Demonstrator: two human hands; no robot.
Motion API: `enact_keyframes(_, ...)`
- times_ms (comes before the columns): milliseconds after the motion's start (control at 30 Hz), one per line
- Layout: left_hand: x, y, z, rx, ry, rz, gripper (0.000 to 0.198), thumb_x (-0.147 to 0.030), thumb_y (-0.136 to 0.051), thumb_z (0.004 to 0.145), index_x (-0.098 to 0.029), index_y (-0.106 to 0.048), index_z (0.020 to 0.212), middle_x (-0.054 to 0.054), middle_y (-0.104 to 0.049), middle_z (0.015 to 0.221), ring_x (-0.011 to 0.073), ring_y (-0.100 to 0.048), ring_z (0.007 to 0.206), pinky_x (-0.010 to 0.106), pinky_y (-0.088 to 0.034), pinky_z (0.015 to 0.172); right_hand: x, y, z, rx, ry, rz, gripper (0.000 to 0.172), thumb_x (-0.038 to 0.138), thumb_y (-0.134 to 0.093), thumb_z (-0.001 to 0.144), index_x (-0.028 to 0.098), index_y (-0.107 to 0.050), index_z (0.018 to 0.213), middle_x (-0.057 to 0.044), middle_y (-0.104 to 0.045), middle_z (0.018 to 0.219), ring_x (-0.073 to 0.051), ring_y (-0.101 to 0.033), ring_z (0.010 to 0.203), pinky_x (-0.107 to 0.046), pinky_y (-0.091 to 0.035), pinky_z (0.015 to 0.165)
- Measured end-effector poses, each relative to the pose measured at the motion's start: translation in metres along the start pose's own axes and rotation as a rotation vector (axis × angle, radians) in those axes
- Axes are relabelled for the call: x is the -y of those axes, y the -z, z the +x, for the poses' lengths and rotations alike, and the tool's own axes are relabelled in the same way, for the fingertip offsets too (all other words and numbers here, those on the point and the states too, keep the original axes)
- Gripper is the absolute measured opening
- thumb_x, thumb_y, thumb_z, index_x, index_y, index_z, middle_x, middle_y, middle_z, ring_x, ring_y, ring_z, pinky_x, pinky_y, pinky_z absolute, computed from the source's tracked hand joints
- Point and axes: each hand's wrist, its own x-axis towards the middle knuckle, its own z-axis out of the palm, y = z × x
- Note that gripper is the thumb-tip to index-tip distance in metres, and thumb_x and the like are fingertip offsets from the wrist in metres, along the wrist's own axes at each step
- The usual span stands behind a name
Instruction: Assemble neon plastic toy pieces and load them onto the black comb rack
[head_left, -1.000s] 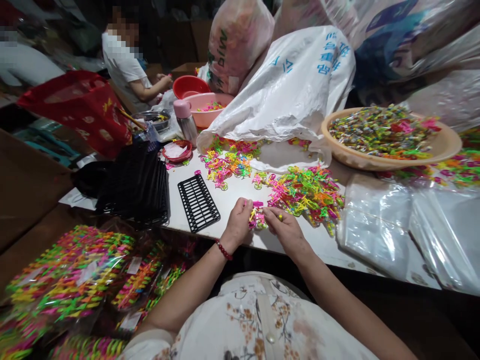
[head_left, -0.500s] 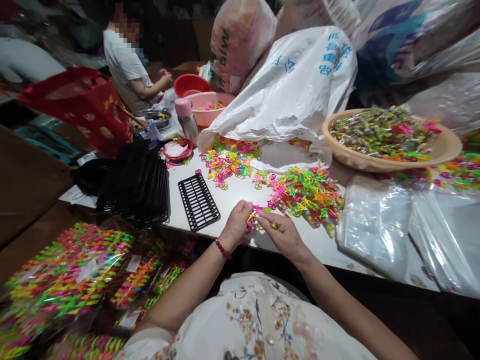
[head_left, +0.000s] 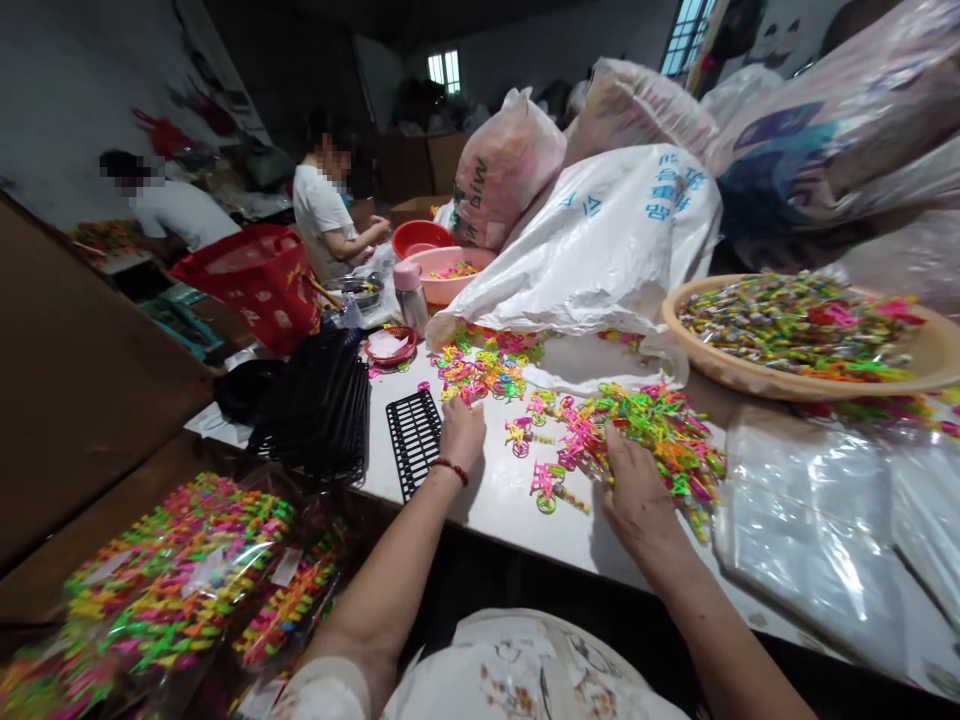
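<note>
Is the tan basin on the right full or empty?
Full. The tan basin is heaped with small multicoloured plastic pieces that cover its inside nearly to the rim; only a strip of bare wall shows.

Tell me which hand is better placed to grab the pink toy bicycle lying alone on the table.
Right. The right hand rests on the big pile beside the pink toy bicycle; the left hand reaches farther away, toward the smaller pile.

Pretty dim room, daylight only from the small windows (head_left: 444, 67) at 12 o'clock. Plastic bags (head_left: 817, 505) at 4 o'clock glare. Edges stretch wide-angle; background soft.
</note>
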Motion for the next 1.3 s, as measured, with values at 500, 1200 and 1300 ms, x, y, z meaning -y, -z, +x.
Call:
enact_keyframes(500,0.034,0.006,0.03,0.048,0.091,-0.229,0.017,-0.011,-0.065,0.069,-0.018,-0.051,0.076,0.005,-0.06,0.075,0.0222,-0.064,0.078,0.036,-0.05,0.076,0.041,0.003,-0.015,0.359,-0.233,0.557,0.04,0.043,-0.046,0.094,0.022,-0.062,0.124,-0.009,-0.072,0.104,-0.024,-0.067,0.093,-0.037,-0.053,0.081)
enact_keyframes(1200,0.004,0.044,0.053,-0.138,-0.011,-0.471,0.035,-0.008,-0.054,0.076,-0.018,-0.053,0.11,0.004,-0.06,0.091,0.0148,-0.063,0.071,0.03,-0.05,0.072,0.055,-0.004,-0.027,0.452,-0.272,0.602,0.032,0.047,-0.045,0.093,0.021,-0.063,0.099,-0.003,-0.067,0.076,-0.021,-0.062,0.072,-0.034,-0.047,0.069)
enact_keyframes(1300,0.01,0.031,0.023,-0.05,0.038,-0.597,0.04,-0.013,-0.058,0.075,-0.015,-0.055,0.115,0.002,-0.061,0.085,0.0104,-0.06,0.064,0.025,-0.05,0.067,0.057,-0.005,-0.02,0.475,-0.308,0.704,0.034,0.051,-0.048,0.092,0.021,-0.063,0.092,-0.002,-0.065,0.073,-0.02,-0.062,0.074,-0.032,-0.047,0.07)
